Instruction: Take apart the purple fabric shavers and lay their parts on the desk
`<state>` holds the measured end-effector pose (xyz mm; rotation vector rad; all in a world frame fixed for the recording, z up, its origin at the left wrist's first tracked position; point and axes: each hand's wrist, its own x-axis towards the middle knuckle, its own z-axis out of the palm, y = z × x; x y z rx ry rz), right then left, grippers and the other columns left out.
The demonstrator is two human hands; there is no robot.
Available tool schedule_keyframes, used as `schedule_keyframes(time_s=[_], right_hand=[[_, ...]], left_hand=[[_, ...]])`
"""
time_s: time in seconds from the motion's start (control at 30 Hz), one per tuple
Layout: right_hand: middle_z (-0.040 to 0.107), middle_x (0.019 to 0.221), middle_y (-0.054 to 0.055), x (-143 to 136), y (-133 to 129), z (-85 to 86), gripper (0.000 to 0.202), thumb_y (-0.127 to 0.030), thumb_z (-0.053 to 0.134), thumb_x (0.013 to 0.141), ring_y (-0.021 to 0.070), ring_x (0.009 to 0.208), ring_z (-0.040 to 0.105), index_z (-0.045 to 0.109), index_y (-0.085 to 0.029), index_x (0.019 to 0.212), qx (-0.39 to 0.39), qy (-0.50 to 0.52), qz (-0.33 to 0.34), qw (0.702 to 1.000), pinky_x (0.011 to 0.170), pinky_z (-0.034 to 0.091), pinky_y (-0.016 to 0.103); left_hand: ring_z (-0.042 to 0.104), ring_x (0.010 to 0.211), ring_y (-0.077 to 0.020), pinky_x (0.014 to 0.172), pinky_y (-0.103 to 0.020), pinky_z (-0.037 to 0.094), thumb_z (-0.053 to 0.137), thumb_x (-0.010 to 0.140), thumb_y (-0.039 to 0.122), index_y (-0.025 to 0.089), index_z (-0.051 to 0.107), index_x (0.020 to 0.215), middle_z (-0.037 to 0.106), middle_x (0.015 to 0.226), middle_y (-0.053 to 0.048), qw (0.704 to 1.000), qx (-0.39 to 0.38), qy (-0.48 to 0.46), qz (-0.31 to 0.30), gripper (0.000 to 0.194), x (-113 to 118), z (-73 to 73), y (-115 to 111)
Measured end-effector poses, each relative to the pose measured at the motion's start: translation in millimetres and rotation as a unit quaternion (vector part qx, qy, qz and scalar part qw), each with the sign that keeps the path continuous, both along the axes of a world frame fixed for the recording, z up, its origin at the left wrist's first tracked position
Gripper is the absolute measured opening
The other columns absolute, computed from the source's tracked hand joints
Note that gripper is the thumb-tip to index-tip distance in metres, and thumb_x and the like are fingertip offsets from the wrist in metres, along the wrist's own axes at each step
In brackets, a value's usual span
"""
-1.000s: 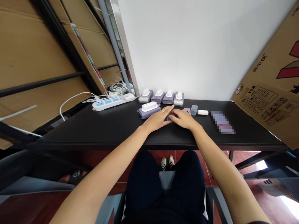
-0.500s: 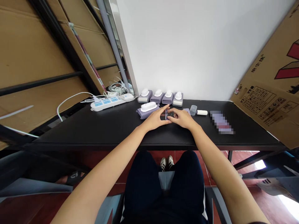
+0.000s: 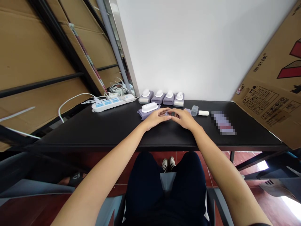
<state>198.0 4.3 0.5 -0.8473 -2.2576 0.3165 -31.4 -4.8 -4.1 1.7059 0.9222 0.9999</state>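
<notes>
My left hand [image 3: 154, 120] and my right hand [image 3: 184, 118] meet above the black table [image 3: 113, 128], fingers curled toward each other. Between their fingertips is a small clear plastic piece [image 3: 166, 113], mostly hidden, its exact kind too small to tell. Both hands are closed on it. Just behind my left hand lies a purple soft pack with a white lid [image 3: 150, 107], like a wipes pack. A bit of another purple thing [image 3: 188, 110] shows behind my right hand. To its right are a clear small box [image 3: 194, 110] and a white cylinder [image 3: 203, 113].
Several purple packs with white lids [image 3: 169, 98] stand in a row against the white wall [image 3: 188, 47]. A power strip [image 3: 113, 103] with tangled cables lies at the back left. A blurred-out item [image 3: 223, 123] is on the right, near a large cardboard box [image 3: 270, 94].
My left hand's fingers have closed in and dropped, narrowing the gap between the two hands around the clear piece. The things on the table have not moved.
</notes>
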Motion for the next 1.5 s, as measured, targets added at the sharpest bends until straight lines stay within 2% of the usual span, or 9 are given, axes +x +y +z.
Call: schedule_keyframes(time_s=[0.1, 0.23, 0.4, 0.57, 0.67, 0.87, 1.27, 1.4, 1.5], right_hand=[[0.073, 0.099, -0.001, 0, -3, 2.3, 0.029, -0.020, 0.075, 0.106, 0.0178, 0.080, 0.064, 0.073, -0.025, 0.135, 0.012, 0.009, 0.014, 1.000, 0.077, 0.040, 0.028], [0.075, 0.111, 0.002, -2, -6, 5.5, 0.028, -0.022, 0.076, 0.107, 0.0194, 0.087, 0.067, 0.072, -0.024, 0.135, 0.017, -0.008, 0.011, 1.000, 0.080, 0.041, 0.029], [0.075, 0.117, 0.003, -7, -11, 10.3, 0.029, -0.022, 0.079, 0.107, 0.0213, 0.093, 0.068, 0.071, -0.024, 0.134, 0.021, -0.040, -0.016, 0.999, 0.083, 0.039, 0.032], [0.076, 0.112, 0.002, -10, -14, 10.9, 0.024, -0.021, 0.078, 0.109, 0.0220, 0.095, 0.068, 0.071, -0.023, 0.132, 0.039, -0.052, -0.016, 0.998, 0.082, 0.036, 0.033], [0.075, 0.112, 0.002, -10, -10, 6.7, 0.026, -0.023, 0.077, 0.109, 0.0212, 0.092, 0.068, 0.070, -0.023, 0.134, 0.038, -0.028, -0.023, 0.999, 0.082, 0.036, 0.033], [0.072, 0.097, -0.001, -9, -1, 1.7, 0.028, -0.021, 0.076, 0.108, 0.0202, 0.086, 0.067, 0.069, -0.024, 0.135, 0.028, -0.018, -0.035, 0.999, 0.078, 0.038, 0.031], [0.071, 0.100, 0.002, -8, -3, 2.3, 0.031, -0.023, 0.077, 0.108, 0.0237, 0.096, 0.067, 0.066, -0.021, 0.137, 0.058, -0.053, -0.101, 0.992, 0.084, 0.038, 0.034], [0.069, 0.100, 0.002, -7, -1, 1.7, 0.031, -0.022, 0.075, 0.107, 0.0227, 0.091, 0.066, 0.067, -0.022, 0.137, 0.035, 0.023, -0.083, 0.996, 0.084, 0.042, 0.034], [0.066, 0.095, 0.002, -5, 5, 2.6, 0.034, -0.034, 0.070, 0.107, 0.0210, 0.083, 0.063, 0.063, -0.021, 0.138, -0.029, 0.176, -0.037, 0.983, 0.081, 0.048, 0.033]], left_hand=[[0.066, 0.134, -0.0302, 0.110, -0.041, 0.055, 0.078, 0.087, 0.070, 0.016, 0.070, 0.136, 0.069, 0.143, -0.016, 0.999, -0.026, -0.022, -0.020, 0.073, 1, 1.8, -1], [0.077, 0.096, -0.0228, 0.086, -0.032, 0.058, 0.065, 0.085, 0.088, 0.011, 0.073, 0.115, 0.078, 0.105, -0.016, 0.996, -0.077, -0.036, 0.006, 0.083, 4, 2.7, -1], [0.066, 0.062, -0.0138, 0.058, -0.025, 0.045, 0.053, 0.084, 0.096, 0.012, 0.070, 0.100, 0.074, 0.084, -0.011, 0.998, -0.056, -0.024, 0.032, 0.087, 8, 1.5, 1], [0.059, 0.051, -0.0135, 0.050, -0.027, 0.035, 0.031, 0.088, 0.099, 0.013, 0.069, 0.093, 0.070, 0.073, -0.011, 0.998, -0.030, 0.015, 0.045, 0.095, 11, 0.3, 4], [0.063, 0.060, -0.0155, 0.053, -0.027, 0.037, 0.030, 0.087, 0.100, 0.012, 0.070, 0.094, 0.072, 0.081, -0.013, 0.998, -0.029, 0.020, 0.048, 0.097, 10, 1.4, 3], [0.063, 0.081, -0.0162, 0.068, -0.027, 0.045, 0.066, 0.081, 0.088, 0.014, 0.071, 0.103, 0.074, 0.098, -0.010, 0.998, -0.026, 0.027, 0.057, 0.077, 7, -0.2, 2], [0.067, 0.108, -0.0228, 0.096, -0.035, 0.052, 0.077, 0.083, 0.065, 0.016, 0.070, 0.121, 0.073, 0.118, -0.009, 0.994, 0.029, 0.016, 0.105, 0.063, 5, -0.4, 4], [0.065, 0.123, -0.0261, 0.110, -0.038, 0.049, 0.068, 0.090, 0.066, 0.017, 0.072, 0.122, 0.073, 0.128, -0.010, 0.990, 0.056, 0.046, 0.119, 0.058, 4, 1.1, 3], [0.061, 0.135, -0.0280, 0.117, -0.040, 0.046, 0.065, 0.093, 0.065, 0.018, 0.072, 0.124, 0.072, 0.136, -0.010, 0.990, 0.058, 0.052, 0.116, 0.056, 5, 2.7, 1]])
